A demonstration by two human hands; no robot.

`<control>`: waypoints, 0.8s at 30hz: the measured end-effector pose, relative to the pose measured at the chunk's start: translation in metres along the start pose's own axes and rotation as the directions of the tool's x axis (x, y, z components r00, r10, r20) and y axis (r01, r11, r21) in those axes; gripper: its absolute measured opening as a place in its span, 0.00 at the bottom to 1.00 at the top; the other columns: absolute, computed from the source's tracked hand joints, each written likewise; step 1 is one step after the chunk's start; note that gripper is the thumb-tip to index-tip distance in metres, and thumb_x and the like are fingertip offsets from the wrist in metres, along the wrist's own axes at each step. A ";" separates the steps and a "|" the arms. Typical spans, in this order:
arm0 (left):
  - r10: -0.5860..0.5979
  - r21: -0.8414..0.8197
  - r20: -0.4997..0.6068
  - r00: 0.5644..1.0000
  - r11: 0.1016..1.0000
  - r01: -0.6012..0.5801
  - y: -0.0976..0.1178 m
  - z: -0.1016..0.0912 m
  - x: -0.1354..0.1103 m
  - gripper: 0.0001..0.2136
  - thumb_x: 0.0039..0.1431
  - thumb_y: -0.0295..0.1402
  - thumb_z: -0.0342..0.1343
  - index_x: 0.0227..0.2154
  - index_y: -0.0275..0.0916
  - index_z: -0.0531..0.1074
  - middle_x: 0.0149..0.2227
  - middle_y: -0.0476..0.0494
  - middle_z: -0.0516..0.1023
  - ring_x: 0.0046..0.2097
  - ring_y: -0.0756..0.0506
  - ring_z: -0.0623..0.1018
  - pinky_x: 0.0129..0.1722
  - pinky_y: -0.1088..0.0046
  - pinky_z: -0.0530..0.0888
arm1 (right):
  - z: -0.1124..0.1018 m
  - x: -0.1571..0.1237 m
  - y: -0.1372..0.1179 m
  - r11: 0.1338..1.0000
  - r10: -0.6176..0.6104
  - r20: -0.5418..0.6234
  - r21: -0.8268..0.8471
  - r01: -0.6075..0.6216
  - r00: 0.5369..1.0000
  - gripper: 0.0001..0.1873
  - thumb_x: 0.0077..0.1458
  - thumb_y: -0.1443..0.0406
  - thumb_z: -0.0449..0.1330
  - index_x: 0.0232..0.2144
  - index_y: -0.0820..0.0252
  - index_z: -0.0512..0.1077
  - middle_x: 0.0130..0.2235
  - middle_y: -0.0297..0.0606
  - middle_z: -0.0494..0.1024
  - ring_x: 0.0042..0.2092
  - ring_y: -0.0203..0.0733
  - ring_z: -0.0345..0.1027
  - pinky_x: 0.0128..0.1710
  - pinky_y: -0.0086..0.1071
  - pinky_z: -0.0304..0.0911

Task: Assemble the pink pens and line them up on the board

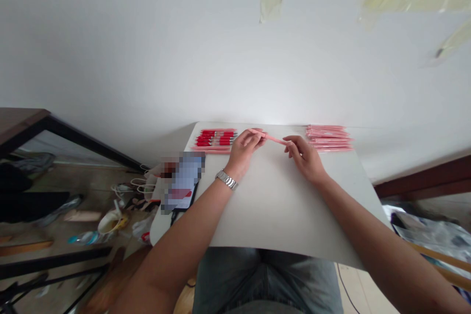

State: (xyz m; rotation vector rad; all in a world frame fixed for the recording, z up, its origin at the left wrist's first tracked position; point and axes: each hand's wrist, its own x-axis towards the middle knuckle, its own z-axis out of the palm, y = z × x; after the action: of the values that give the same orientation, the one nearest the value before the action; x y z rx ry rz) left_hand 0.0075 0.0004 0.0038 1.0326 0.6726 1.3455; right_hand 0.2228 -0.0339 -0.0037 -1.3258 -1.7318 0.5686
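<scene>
A long thin pink sleeve (272, 138) is held just above the white table (279, 206) between both hands. My left hand (245, 149), with a metal watch on the wrist, is closed around its left end. My right hand (303, 157) pinches its right end with the fingertips. A row of red pens (216, 139) lies at the far left of the table, just beyond my left hand. A stack of pink sleeves (328, 138) lies at the far right, beyond my right hand.
A phone (183, 184) with a blurred screen rests at the table's left edge. The floor on the left holds a cup (110, 221), cables and clutter beside a dark table frame (55, 127). A white wall rises right behind the table. Papers lie low on the right.
</scene>
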 end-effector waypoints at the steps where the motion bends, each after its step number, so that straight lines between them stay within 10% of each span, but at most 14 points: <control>1: 0.005 0.004 -0.012 1.000 1.000 -0.005 0.000 0.000 0.000 0.12 0.58 0.41 0.68 0.38 0.39 0.78 0.47 0.41 0.81 0.51 0.45 0.81 0.58 0.62 0.77 | 0.001 0.000 0.001 1.000 -0.013 -0.028 0.010 0.014 1.000 0.19 0.69 0.49 0.54 0.51 0.55 0.71 0.38 0.38 0.79 0.34 0.40 0.74 0.35 0.35 0.68; 24: -0.048 0.005 0.022 0.999 0.999 0.048 -0.001 -0.001 0.000 0.18 0.62 0.50 0.64 0.40 0.37 0.81 0.48 0.37 0.83 0.51 0.43 0.82 0.59 0.62 0.76 | 0.002 0.002 0.002 0.996 -0.066 -0.053 -0.060 0.063 0.996 0.18 0.68 0.49 0.55 0.43 0.56 0.74 0.35 0.39 0.80 0.35 0.42 0.74 0.35 0.36 0.68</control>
State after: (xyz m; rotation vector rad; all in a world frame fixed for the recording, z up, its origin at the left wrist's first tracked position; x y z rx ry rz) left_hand 0.0072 0.0004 0.0031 1.0267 0.6804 1.2900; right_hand 0.2224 -0.0309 -0.0055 -1.3088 -1.7512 0.4434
